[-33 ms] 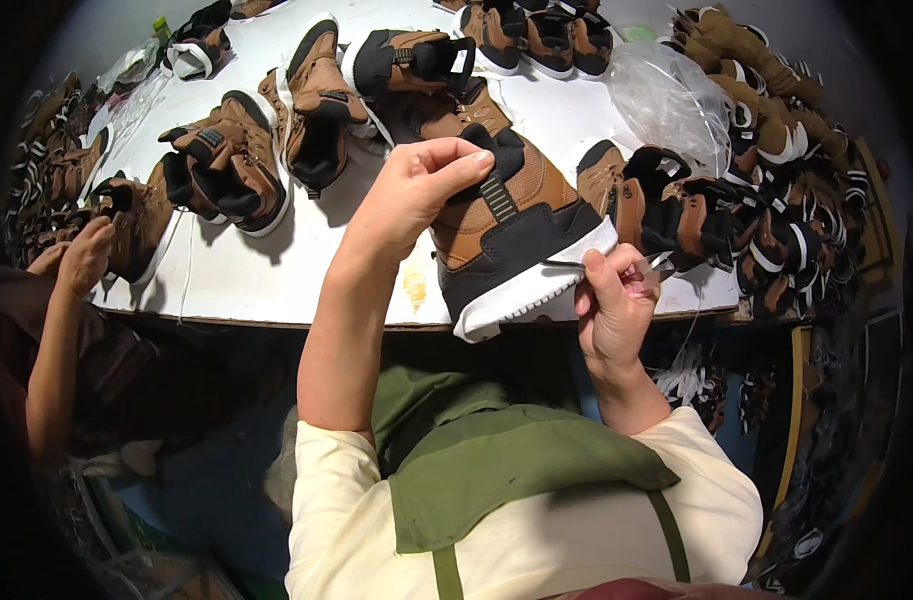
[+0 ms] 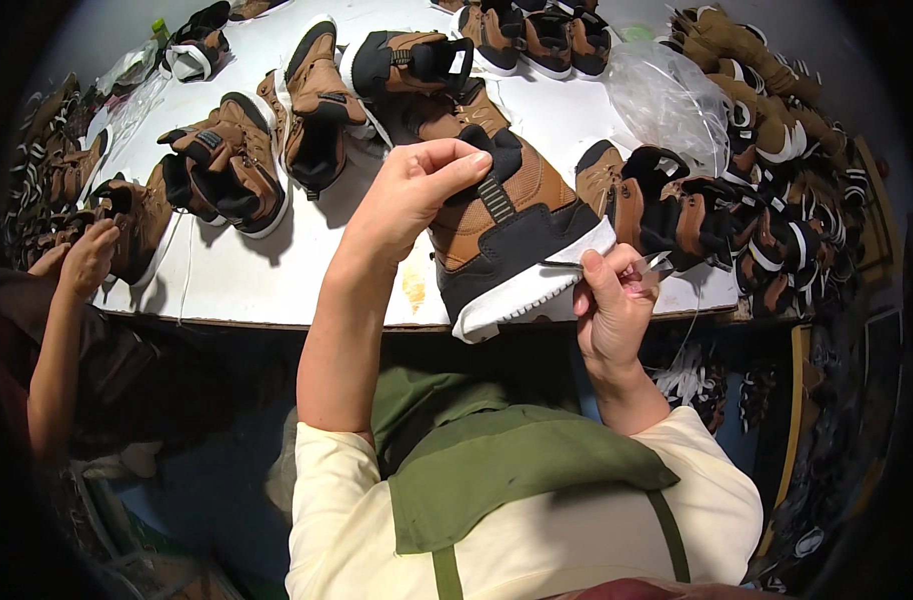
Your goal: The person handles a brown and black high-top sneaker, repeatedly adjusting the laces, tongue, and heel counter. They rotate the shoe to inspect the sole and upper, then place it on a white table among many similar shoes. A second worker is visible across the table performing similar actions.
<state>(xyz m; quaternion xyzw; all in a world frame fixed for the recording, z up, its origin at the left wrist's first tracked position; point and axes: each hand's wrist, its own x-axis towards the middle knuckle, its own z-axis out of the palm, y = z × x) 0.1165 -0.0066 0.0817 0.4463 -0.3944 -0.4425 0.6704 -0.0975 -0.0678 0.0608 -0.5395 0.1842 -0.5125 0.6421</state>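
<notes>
Left hand (image 2: 409, 195) pinching collar of brown-black boot (image 2: 507, 235) at near table (image 2: 277, 280) edge; right hand (image 2: 612, 300) fingers closed on small metal snips (image 2: 657, 265), right of toe.

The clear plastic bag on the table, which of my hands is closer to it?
Right. Your right hand is just below the clear plastic bag; the left hand sits farther off, leftward, on the brown shoe.

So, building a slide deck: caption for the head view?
Left hand grips brown boot; right hand holds small snips at its sole.
</notes>
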